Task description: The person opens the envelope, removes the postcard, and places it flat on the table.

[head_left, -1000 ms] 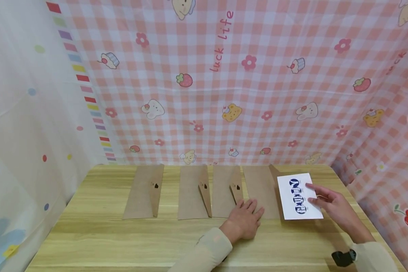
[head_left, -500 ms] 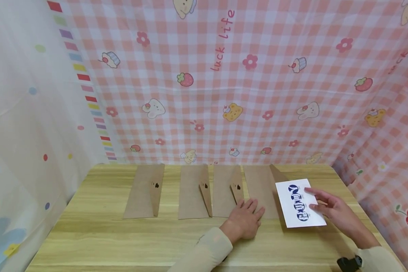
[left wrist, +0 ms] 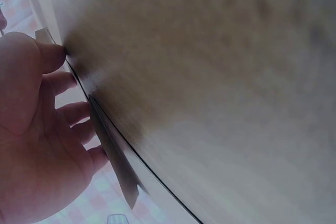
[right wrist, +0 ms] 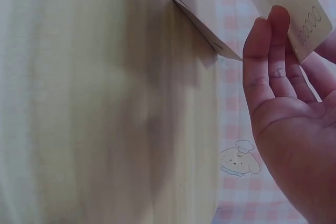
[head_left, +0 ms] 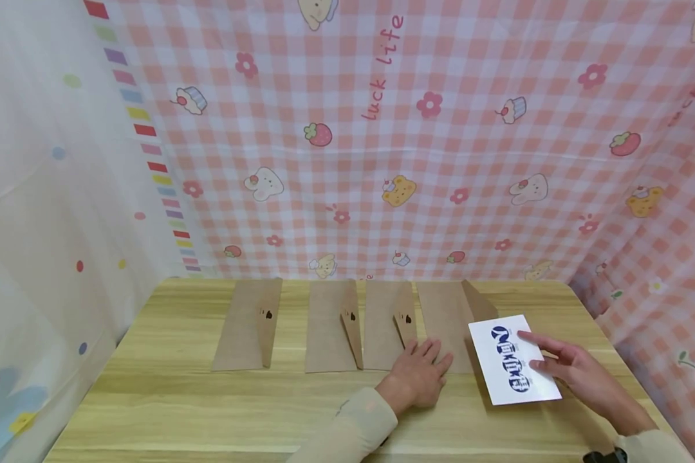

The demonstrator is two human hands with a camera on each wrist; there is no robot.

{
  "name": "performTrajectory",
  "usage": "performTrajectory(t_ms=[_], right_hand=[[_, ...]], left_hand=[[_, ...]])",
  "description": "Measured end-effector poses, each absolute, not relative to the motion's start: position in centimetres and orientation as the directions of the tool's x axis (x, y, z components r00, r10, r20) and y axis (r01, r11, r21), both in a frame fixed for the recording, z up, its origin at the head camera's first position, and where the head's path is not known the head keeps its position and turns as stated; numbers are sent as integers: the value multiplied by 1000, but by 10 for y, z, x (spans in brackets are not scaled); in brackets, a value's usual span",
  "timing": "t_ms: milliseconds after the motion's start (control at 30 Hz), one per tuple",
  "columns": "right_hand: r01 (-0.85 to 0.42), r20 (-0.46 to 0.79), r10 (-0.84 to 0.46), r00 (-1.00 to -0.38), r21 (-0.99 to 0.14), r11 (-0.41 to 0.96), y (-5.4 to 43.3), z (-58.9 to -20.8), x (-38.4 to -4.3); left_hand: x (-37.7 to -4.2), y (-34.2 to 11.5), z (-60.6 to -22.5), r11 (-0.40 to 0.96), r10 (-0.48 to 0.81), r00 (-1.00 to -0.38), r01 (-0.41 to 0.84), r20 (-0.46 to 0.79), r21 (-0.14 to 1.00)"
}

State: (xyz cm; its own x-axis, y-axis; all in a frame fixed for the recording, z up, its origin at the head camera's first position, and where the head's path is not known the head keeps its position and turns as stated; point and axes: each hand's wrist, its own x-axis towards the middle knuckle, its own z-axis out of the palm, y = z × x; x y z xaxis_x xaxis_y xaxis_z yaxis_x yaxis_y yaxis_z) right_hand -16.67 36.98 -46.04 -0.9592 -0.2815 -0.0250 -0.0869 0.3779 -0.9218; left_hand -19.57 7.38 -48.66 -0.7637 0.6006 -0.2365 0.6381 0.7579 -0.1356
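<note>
My right hand (head_left: 585, 379) pinches a white postcard (head_left: 512, 366) with dark blue print by its right side. The card hangs tilted above the table, just right of the rightmost brown paper envelope (head_left: 443, 315). In the right wrist view, the postcard's back (right wrist: 283, 3) bears a row of small ovals, and the thumb is mostly out of sight. With fingers spread, my left hand (head_left: 417, 379) rests on the near edge of that envelope. Its flap (head_left: 479, 302) stands raised and is partly behind the card. In the left wrist view, a brown flap (left wrist: 113, 156) rises beyond the fingertips.
Three more brown envelopes lie to the left: one beside my hand (head_left: 382, 321), another envelope (head_left: 330, 328), and one set apart (head_left: 240, 328). Their flaps stand partly up, with small dark marks. A checked cloth (head_left: 347, 161) hangs behind the wooden table (head_left: 208, 411).
My right hand has drawn the postcard toward me and slightly right, uncovering more of the raised flap. My left hand stays in place on the envelope.
</note>
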Motion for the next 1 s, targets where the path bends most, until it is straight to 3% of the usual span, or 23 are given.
performTrajectory(t_ms=[233, 733, 1000], right_hand=[[-128, 24, -352, -936, -953, 274, 372, -473, -161], [-196, 70, -319, -945, -903, 382, 378, -483, -156], [-160, 41, -336, -941, -928, 336, 377, -488, -150]], left_hand=[[-196, 74, -489, 752, 609, -761, 643, -222, -145], [-195, 74, -488, 744, 613, -758, 649, -225, -158], [-196, 74, -491, 743, 615, -757, 650, -220, -160]])
